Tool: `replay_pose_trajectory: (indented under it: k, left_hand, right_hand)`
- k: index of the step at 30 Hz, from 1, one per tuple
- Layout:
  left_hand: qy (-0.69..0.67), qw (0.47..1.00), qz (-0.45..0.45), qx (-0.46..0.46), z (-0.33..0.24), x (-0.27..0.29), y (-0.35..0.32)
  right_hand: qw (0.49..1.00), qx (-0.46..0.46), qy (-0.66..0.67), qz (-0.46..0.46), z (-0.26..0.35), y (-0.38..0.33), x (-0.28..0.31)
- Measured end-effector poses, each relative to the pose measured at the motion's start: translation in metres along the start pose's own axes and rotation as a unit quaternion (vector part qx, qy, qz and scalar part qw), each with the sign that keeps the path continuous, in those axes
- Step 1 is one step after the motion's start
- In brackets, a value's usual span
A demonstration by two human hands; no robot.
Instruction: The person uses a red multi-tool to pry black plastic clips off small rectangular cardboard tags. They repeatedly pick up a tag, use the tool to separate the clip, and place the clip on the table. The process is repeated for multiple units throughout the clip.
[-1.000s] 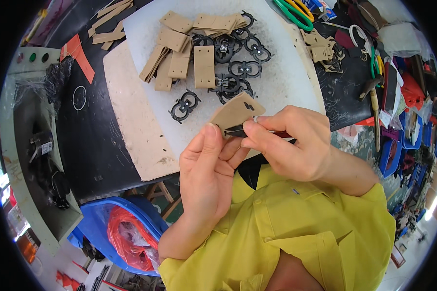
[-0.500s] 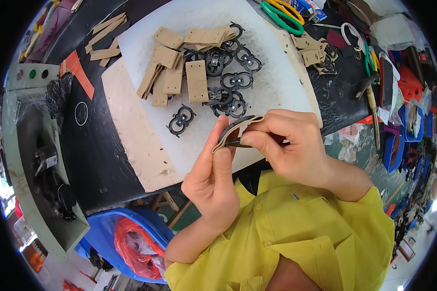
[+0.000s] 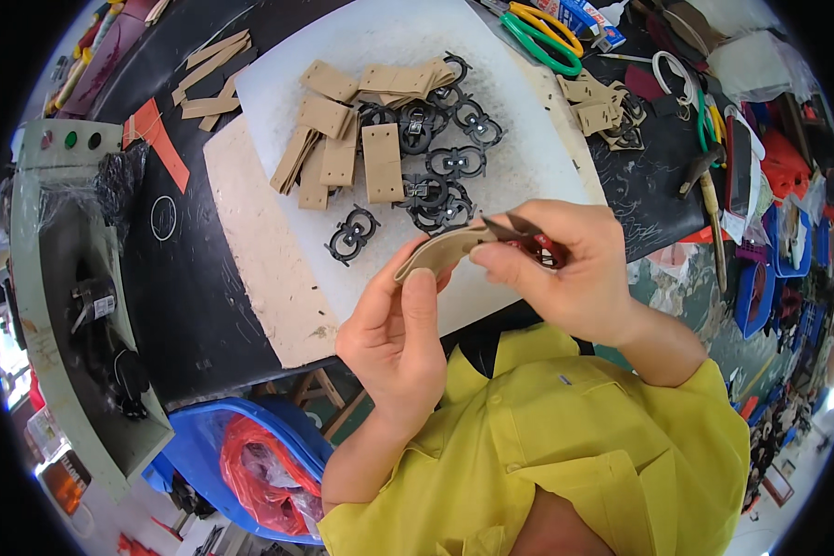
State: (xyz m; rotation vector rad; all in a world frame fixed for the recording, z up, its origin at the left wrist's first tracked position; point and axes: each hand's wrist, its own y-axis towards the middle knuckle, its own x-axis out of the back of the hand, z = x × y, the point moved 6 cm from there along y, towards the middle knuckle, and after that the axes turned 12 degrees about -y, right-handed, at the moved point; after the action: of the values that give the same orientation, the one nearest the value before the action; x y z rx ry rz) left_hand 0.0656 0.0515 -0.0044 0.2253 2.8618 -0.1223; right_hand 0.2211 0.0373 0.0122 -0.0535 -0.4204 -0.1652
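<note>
My left hand (image 3: pixel 394 338) is closed on one end of a folded tan strap (image 3: pixel 442 252), its thumb pressing the near side. The strap bows in a curve between my hands, above the front of the white board (image 3: pixel 343 278). My right hand (image 3: pixel 570 273) has its thumb at the strap's other end. Inside its curled fingers sits a pair of red-handled snips (image 3: pixel 539 248) with dark pointed blades, partly hidden by the hand. Beyond my hands, several punched tan straps (image 3: pixel 383 162) lie piled beside black ring-shaped buckles (image 3: pixel 454 162). One buckle (image 3: pixel 352 233) lies apart, nearer me.
Green-handled scissors (image 3: pixel 537 42) and yellow-handled scissors (image 3: pixel 551 23) lie at the back right. More tan pieces (image 3: pixel 598 107) sit on the black table's right side. A hammer (image 3: pixel 709 195) rests at the right edge. A grey machine housing (image 3: pixel 42 250) and a blue bin (image 3: pixel 195 435) stand left.
The strap has turned so its tan face shows more, and the snips have come out from under it. My right hand has shifted slightly right and up; the left moved slightly left.
</note>
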Motion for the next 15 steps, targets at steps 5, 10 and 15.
replay_pose_trajectory:
  k: [5,10,15]
  left_hand:
    - [0.14,0.981,-0.038,-0.128,0.0,0.002,-0.001]
    - [0.163,0.968,-0.06,-0.182,0.001,-0.006,0.001]
    - [0.227,0.915,0.01,-0.334,-0.016,-0.002,0.007]
  right_hand:
    - [1.0,0.017,0.016,0.019,0.004,0.0,-0.007]
    - [0.989,0.126,-0.031,-0.066,0.007,-0.004,-0.011]
    - [0.926,-0.221,0.289,0.095,-0.021,0.004,-0.014]
